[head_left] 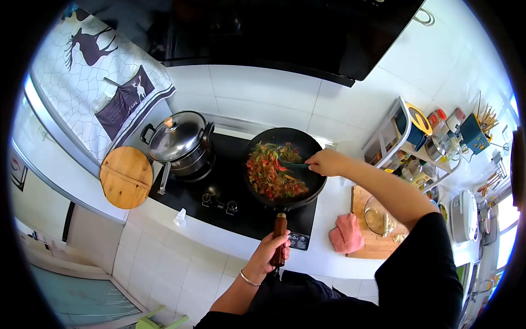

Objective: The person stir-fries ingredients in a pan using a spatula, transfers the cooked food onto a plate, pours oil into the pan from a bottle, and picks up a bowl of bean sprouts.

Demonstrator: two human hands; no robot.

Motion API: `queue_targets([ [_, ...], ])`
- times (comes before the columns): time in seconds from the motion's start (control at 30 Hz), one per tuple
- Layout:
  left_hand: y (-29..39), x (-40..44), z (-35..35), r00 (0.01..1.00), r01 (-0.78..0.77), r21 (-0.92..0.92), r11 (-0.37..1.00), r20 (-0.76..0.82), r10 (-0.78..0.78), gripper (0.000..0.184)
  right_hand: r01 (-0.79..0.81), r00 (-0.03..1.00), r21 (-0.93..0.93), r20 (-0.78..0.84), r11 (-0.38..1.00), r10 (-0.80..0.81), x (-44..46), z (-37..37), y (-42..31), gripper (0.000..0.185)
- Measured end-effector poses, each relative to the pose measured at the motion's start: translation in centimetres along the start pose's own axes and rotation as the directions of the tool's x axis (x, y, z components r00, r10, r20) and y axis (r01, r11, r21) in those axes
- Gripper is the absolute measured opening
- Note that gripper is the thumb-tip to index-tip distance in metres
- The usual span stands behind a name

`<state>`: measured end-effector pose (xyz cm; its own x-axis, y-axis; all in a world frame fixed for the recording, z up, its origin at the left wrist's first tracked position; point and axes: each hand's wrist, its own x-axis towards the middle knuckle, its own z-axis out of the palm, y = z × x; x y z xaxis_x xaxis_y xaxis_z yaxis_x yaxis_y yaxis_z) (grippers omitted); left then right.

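Observation:
A dark wok [308,189] sits on the right side of the black stove [230,154], with chopped green and red vegetables [269,178] heaped in its left half. My left hand [269,251] is wrapped round the wok's brown wooden handle [280,223], near its end. Over the wok's right rim, my right hand [324,163] grips a dark green spatula [296,165]. The spatula's head reaches into the vegetables and is partly hidden by them.
A lidded steel pot [181,145] stands on the left burner, beside a round wooden board [126,177]. To the right are a pink cloth [347,234] and a glass bowl [377,216] on a cutting board [359,205]. A range hood [263,38] hangs overhead; a seasoning rack [404,143] stands right.

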<state>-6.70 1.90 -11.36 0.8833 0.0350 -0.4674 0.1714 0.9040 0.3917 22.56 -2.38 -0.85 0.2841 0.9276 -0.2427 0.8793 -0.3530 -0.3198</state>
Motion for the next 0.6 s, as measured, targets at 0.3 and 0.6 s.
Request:
queue_targets([
  [0.3, -0.2, 0.1, -0.3, 1.000, -0.003, -0.002, 1.000, -0.009, 0.003, 0.022, -0.351, 0.597, -0.365, 0.622, 0.862, 0.507, 1.7, -7.7, 2.1, 0.027],
  [0.6, 0.0, 0.0, -0.1, 1.000, -0.006, 0.021, 1.000, -0.019, 0.006, 0.022, -0.701, 0.672, 0.593, 0.736, 0.397, 0.087, 3.8, -3.4, 1.8, 0.019],
])
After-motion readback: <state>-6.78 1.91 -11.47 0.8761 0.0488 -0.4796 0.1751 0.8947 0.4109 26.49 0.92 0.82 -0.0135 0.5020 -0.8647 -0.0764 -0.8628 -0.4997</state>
